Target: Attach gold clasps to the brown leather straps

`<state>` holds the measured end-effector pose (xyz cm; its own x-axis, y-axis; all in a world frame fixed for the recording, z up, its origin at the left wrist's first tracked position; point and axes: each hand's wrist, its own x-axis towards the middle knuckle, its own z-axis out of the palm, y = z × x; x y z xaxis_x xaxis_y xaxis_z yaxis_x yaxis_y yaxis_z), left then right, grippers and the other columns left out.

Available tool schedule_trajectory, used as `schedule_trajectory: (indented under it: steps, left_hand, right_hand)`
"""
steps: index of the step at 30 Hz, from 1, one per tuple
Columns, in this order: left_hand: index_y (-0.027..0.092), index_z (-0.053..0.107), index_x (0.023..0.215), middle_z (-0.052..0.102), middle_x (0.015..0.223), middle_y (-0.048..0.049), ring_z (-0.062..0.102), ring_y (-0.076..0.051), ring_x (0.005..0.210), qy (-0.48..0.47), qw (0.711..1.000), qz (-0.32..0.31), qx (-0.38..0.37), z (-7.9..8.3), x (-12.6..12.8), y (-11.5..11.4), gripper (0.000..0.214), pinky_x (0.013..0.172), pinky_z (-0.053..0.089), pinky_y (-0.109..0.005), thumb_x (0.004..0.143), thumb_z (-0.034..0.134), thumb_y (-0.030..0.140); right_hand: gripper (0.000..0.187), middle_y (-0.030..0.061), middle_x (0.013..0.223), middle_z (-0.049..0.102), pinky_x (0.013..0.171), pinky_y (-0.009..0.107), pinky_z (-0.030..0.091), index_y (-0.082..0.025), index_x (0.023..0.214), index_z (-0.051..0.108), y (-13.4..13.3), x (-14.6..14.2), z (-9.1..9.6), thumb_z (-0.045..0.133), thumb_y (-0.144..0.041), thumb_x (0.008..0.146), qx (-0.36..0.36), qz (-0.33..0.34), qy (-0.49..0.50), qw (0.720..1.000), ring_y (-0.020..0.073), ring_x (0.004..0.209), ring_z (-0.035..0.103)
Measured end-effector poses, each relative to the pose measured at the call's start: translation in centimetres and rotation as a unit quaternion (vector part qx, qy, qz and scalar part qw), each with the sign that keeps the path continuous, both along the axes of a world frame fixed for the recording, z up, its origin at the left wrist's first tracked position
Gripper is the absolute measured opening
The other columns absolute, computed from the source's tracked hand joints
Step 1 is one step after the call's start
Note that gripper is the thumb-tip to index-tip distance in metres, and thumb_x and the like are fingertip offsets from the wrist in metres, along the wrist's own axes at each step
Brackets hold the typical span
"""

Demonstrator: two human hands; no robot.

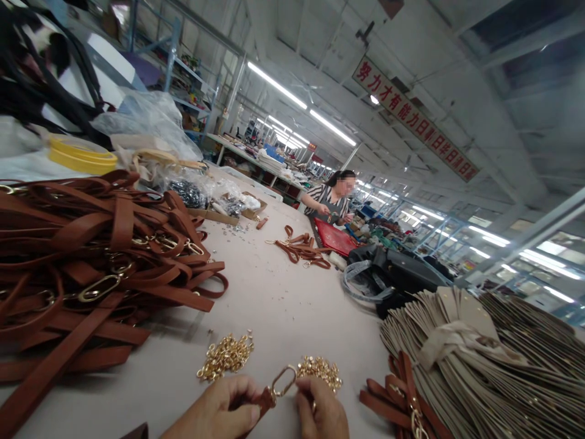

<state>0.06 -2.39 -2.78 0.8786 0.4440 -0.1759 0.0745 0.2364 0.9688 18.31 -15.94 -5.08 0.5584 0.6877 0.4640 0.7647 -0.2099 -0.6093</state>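
- The left hand (214, 411) is at the near edge of the tabletop (283, 299), its grip closed on the end of a brown strap (264, 399).
- The right hand (322, 411) pinches the gold oval ring (283, 381) fixed to that strap end; the ring stands just above the fingers, between the two hands.
- Two small heaps of gold hardware (226, 355) lie just beyond the hands; the second heap (322, 371) touches the right fingertips.
- Judging by the piles, much is done: a large stack of brown straps with rings (91, 268) fills the near left, and a few more straps (397, 396) lie at the near right beside fanned tan pieces (479, 360).
- The loose hardware suggests many pieces are left to fit.
- Farther along, a co-worker (329, 201) sits at the far right side of the tabletop, with a smaller bunch of straps (301, 249) and a red piece (333, 238) close by.
- A red hanging banner (414, 119) overhead carries white Chinese characters; only part reads clearly, roughly "努力才有能力". No brand marks are legible.
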Motion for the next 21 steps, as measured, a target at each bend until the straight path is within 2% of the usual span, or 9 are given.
schedule_trajectory:
  steps: [4,6,9,14,21]
  left_hand:
    - [0.014,0.062,0.079,0.053,0.071,0.001,0.045,-0.014,0.07,-0.016,0.996,0.004,0.092,2.1,-0.4,0.4,0.022,0.066,0.035,-0.025,0.078,0.055,0.036]
    - [0.014,0.062,0.081,0.052,0.071,0.0015,0.044,-0.014,0.069,-0.012,0.994,0.019,0.106,2.3,-0.4,0.5,0.022,0.065,0.034,-0.025,0.079,0.053,0.034]
    - [0.013,0.064,0.084,0.054,0.071,0.0017,0.043,-0.013,0.066,0.002,0.994,0.036,0.103,1.9,-0.4,0.4,0.022,0.062,0.034,-0.024,0.081,0.053,0.033]
    - [0.014,0.067,0.083,0.06,0.071,0.0011,0.049,-0.012,0.067,-0.001,0.991,0.058,0.117,1.7,-0.5,0.0,0.016,0.062,0.037,-0.023,0.08,0.055,0.024]
    - [0.014,0.072,0.088,0.068,0.077,-0.0008,0.056,-0.013,0.07,-0.012,0.988,0.059,0.144,1.4,-0.4,-0.2,0.019,0.064,0.041,-0.022,0.079,0.055,0.015]
  right_hand:
    - [0.012,0.0017,0.079,0.071,0.068,0.022,0.054,-0.022,0.084,0.07,-0.3,-4.4,2.1,0.067,-0.033,0.083,0.092,0.014,0.104,0.99,0.0158,0.072,0.067]
    - [0.008,0.0009,0.082,0.071,0.072,0.021,0.054,-0.022,0.088,0.069,0.0,-6.3,2.5,0.069,-0.028,0.083,0.126,0.021,0.111,0.986,0.0139,0.076,0.067]
    - [0.009,-0.0001,0.088,0.071,0.08,0.02,0.053,-0.022,0.093,0.067,0.6,-7.9,2.0,0.067,-0.02,0.084,0.136,0.05,0.062,0.988,0.0115,0.081,0.067]
    - [0.012,-0.0009,0.09,0.072,0.082,0.017,0.052,-0.022,0.096,0.066,1.3,-8.3,1.4,0.063,-0.014,0.088,0.117,0.062,-0.038,0.99,0.0093,0.084,0.067]
    - [0.019,0.001,0.093,0.072,0.083,0.021,0.053,-0.021,0.098,0.065,0.9,-8.1,1.5,0.06,-0.006,0.088,0.118,0.084,-0.099,0.985,0.0108,0.086,0.068]
